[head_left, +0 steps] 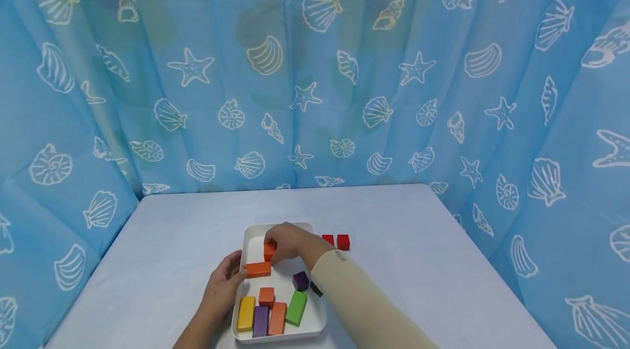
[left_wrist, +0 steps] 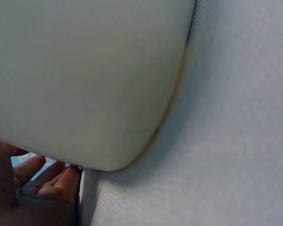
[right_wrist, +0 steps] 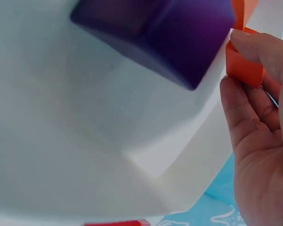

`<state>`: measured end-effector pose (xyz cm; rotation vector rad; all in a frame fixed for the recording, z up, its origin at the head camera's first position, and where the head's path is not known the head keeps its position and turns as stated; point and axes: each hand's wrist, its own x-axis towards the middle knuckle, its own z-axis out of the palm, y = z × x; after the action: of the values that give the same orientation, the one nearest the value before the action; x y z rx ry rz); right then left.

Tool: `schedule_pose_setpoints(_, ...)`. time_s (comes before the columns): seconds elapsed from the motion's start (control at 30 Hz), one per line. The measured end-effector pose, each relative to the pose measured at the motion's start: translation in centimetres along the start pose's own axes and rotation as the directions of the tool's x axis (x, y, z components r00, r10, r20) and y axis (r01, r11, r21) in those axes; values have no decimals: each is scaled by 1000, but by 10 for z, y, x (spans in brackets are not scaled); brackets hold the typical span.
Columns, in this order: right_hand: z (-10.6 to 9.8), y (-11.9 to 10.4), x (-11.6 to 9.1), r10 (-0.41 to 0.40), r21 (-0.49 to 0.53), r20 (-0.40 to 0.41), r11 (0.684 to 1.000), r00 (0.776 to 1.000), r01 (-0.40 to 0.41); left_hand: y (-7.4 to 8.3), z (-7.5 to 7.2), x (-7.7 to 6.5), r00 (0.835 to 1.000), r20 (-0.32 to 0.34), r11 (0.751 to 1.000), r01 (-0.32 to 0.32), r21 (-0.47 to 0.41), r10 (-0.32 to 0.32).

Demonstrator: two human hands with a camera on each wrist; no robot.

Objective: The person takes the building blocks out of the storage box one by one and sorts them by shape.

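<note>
Inside a white tray (head_left: 280, 339), my right hand (head_left: 291, 240) pinches an orange block (head_left: 269, 251) between thumb and fingers; the right wrist view shows this grip on the orange block (right_wrist: 244, 66) too. My left hand (head_left: 222, 286) holds the tray's left wall, its thumb at the rim beside a long orange block (head_left: 258, 269). Left wrist view: fingers (left_wrist: 49, 181) lie against the pale tray side (left_wrist: 94, 84). A purple cube (head_left: 301, 281) sits right of centre. Toward the near end lie an orange cube (head_left: 266, 296) and yellow (head_left: 246, 313), purple (head_left: 261, 321), orange (head_left: 278, 318) and green (head_left: 296, 308) blocks.
Two red cubes (head_left: 343, 242) stand on the white table (head_left: 403, 261) just right of the tray, one partly behind my right arm. A dark block (head_left: 316, 289) peeks out beside the sleeve (head_left: 359, 294). A blue shell-patterned curtain (head_left: 305, 135) encloses the back and sides.
</note>
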<state>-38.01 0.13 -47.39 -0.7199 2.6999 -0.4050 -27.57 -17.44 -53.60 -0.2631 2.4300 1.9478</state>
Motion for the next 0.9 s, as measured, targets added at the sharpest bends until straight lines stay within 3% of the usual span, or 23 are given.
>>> schedule_pose_setpoints(0.3,6,6,2,25,151,-4,988,1000,-24,0,0,-1,1000,-7,1000,2,7,-2)
schedule_pose_setpoints(0.5,-10,15,-3,-31,217,-22,976,999,35,1,3,2,1000,-18,1000,-14,-11,14)
schedule_pose_setpoints(0.73,-15,37,-11,-79,376,-56,922,995,94,2,8,3,999,-31,1000,-11,-6,11)
schedule_pose_setpoints(0.9,-1,30,-13,-84,435,-63,894,994,103,-3,2,-2,999,-36,1000,28,9,-28)
